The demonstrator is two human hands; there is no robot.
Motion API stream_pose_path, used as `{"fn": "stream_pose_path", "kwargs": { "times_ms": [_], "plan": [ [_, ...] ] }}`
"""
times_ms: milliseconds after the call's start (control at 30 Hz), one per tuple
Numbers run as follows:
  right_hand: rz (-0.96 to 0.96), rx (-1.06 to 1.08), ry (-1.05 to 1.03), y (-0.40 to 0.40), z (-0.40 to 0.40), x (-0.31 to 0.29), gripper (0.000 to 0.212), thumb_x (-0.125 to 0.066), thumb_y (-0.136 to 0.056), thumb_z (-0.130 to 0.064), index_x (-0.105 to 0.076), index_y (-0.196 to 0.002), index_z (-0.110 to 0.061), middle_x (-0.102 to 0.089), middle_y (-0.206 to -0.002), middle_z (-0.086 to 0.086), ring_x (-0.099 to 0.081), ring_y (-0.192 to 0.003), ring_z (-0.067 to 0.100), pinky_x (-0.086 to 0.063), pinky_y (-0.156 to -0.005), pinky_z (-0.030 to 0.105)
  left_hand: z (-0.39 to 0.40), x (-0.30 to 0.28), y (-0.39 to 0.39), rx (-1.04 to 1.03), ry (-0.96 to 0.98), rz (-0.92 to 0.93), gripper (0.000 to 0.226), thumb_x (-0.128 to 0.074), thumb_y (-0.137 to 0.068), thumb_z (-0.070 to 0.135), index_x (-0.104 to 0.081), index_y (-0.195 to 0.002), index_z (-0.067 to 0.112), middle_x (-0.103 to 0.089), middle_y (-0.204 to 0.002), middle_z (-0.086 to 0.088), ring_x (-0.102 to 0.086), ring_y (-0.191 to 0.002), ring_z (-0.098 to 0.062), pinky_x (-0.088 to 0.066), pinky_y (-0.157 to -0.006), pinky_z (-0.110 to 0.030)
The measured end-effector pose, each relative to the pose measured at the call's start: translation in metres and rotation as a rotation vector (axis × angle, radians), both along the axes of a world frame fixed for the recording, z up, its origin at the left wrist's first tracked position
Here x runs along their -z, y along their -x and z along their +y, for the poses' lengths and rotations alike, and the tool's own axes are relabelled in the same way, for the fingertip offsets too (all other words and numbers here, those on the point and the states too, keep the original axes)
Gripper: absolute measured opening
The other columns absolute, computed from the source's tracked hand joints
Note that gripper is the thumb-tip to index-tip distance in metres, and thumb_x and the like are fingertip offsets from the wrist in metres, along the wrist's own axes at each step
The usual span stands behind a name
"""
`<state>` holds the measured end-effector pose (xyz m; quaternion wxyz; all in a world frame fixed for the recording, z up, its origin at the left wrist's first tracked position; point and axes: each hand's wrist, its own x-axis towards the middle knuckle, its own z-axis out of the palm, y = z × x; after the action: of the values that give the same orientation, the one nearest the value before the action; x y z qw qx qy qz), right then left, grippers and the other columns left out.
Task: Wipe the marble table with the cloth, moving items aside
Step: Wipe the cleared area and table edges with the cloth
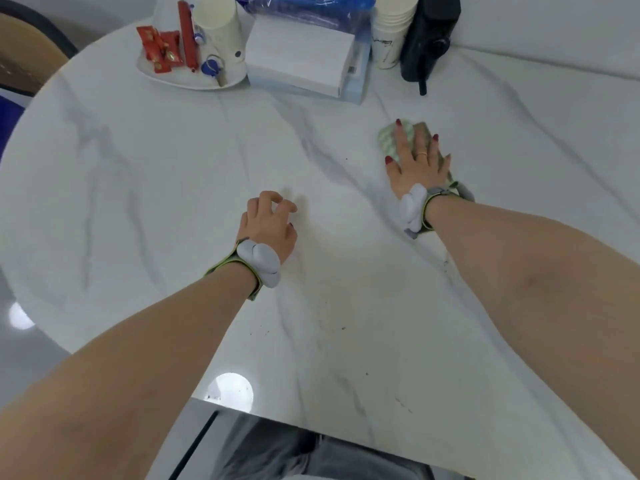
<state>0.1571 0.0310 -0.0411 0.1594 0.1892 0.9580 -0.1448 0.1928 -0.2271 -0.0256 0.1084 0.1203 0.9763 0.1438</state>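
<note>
- Head view: marble table (pixel 173 161), white with grey veins, fills most of the frame, with dark specks on its near part.
- Right hand (pixel 414 164) lies flat, fingers spread, pressing the green-and-white cloth (pixel 389 138) against the tabletop right of centre; the cloth shows beyond the fingertips and beside the wrist.
- Left hand (pixel 268 225) sits near the table's middle, fingers curled loosely with the tips on or just above the surface, holding nothing.
- Both wrists carry grey strapped devices.
- Along the far edge stand a white tray (pixel 194 81) with red packets and a white cup, a white box (pixel 298 57) on a blue-wrapped pack, a stack of paper cups (pixel 391 32), and a black device (pixel 429 32).
- All of these stand well apart from the cloth.
</note>
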Motion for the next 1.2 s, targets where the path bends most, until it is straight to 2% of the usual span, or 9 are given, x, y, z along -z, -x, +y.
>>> {"fn": "stream_pose_path", "kwargs": {
  "times_ms": [167, 367, 500, 600, 667, 767, 833, 967, 1200],
  "plan": [
    [0.002, -0.312, -0.032, 0.029, -0.032, 0.0, 0.049, -0.014, -0.1, -0.05, 0.001, -0.146, -0.049, 0.015, -0.159, -0.004, 0.014, -0.146, 0.026, 0.009, -0.116, 0.053, -0.01, 0.002, 0.003, -0.061, -0.041, 0.004, 0.031, -0.047, -0.089, 0.014, -0.054, -0.119, 0.015, -0.042, -0.129, -0.007, -0.036, -0.119, -0.028, -0.031, -0.092, -0.032],
    [0.095, -0.595, -0.054, -0.032, -0.1, 0.009, 0.048, -0.016, -0.1, -0.047, -0.006, -0.147, -0.046, 0.006, -0.16, -0.002, 0.006, -0.147, 0.026, 0.008, -0.117, 0.047, -0.024, 0.002, -0.002, -0.11, -0.048, 0.038, 0.03, -0.045, -0.09, 0.012, -0.055, -0.118, 0.012, -0.043, -0.127, -0.011, -0.037, -0.117, -0.031, -0.032, -0.09, -0.035],
    [0.212, -0.614, -0.045, -0.081, -0.129, 0.019, 0.048, -0.024, -0.095, -0.047, -0.038, -0.141, -0.041, -0.033, -0.153, 0.003, -0.031, -0.141, 0.03, -0.019, -0.115, 0.054, -0.028, 0.001, -0.005, -0.137, -0.017, 0.041, 0.03, -0.044, -0.089, 0.011, -0.055, -0.118, 0.01, -0.043, -0.128, -0.013, -0.037, -0.116, -0.033, -0.033, -0.088, -0.039],
    [0.184, -0.579, -0.019, -0.107, -0.138, 0.021, 0.049, -0.024, -0.095, -0.046, -0.043, -0.139, -0.039, -0.037, -0.151, 0.002, -0.034, -0.139, 0.03, -0.022, -0.113, 0.057, -0.019, -0.001, -0.008, -0.106, -0.023, 0.076, 0.03, -0.044, -0.089, 0.01, -0.055, -0.117, 0.009, -0.043, -0.128, -0.015, -0.038, -0.115, -0.035, -0.034, -0.087, -0.04],
    [0.197, -0.55, -0.034, -0.112, -0.141, 0.018, 0.048, -0.023, -0.095, -0.047, -0.043, -0.139, -0.038, -0.035, -0.152, 0.0, -0.031, -0.141, 0.03, -0.019, -0.114, 0.058, -0.01, -0.002, -0.011, -0.06, -0.034, 0.068, 0.03, -0.044, -0.089, 0.01, -0.055, -0.117, 0.009, -0.043, -0.128, -0.015, -0.038, -0.115, -0.034, -0.034, -0.088, -0.04],
    [0.133, -0.391, -0.049, -0.11, -0.132, 0.015, 0.048, -0.019, -0.1, -0.048, -0.013, -0.148, -0.043, 0.0, -0.16, -0.004, 0.003, -0.148, 0.025, 0.007, -0.116, 0.055, 0.007, -0.003, -0.018, 0.034, -0.06, 0.078, 0.033, -0.046, -0.089, 0.012, -0.053, -0.121, 0.009, -0.042, -0.129, -0.016, -0.039, -0.114, -0.035, -0.035, -0.087, -0.041],
    [0.096, -0.187, -0.02, -0.113, -0.113, 0.011, 0.049, -0.015, -0.101, -0.048, 0.0, -0.147, -0.046, 0.014, -0.159, -0.006, 0.015, -0.146, 0.023, 0.015, -0.115, 0.051, 0.019, -0.003, -0.024, 0.096, -0.059, 0.105, 0.038, -0.047, -0.088, 0.013, -0.049, -0.126, 0.009, -0.042, -0.13, -0.017, -0.041, -0.112, -0.037, -0.037, -0.085, -0.042],
    [0.062, 0.126, -0.084, -0.143, -0.057, 0.011, 0.049, -0.014, -0.101, -0.048, 0.004, -0.146, -0.047, 0.017, -0.158, -0.005, 0.014, -0.146, 0.021, 0.012, -0.116, 0.048, 0.042, 0.0, -0.037, 0.239, -0.063, 0.09, 0.037, -0.046, -0.09, 0.015, -0.049, -0.127, 0.008, -0.042, -0.131, -0.016, -0.041, -0.114, -0.037, -0.037, -0.084, -0.041],
    [-0.015, 0.455, -0.103, -0.218, 0.011, 0.006, 0.051, -0.012, -0.1, -0.049, 0.009, -0.146, -0.046, 0.018, -0.158, -0.005, 0.015, -0.146, 0.02, 0.009, -0.117, 0.048, 0.065, 0.001, -0.057, 0.41, -0.107, 0.067, 0.031, -0.045, -0.09, 0.015, -0.055, -0.119, 0.009, -0.047, -0.126, -0.013, -0.04, -0.115, -0.035, -0.034, -0.088, -0.038]
  ]
}}
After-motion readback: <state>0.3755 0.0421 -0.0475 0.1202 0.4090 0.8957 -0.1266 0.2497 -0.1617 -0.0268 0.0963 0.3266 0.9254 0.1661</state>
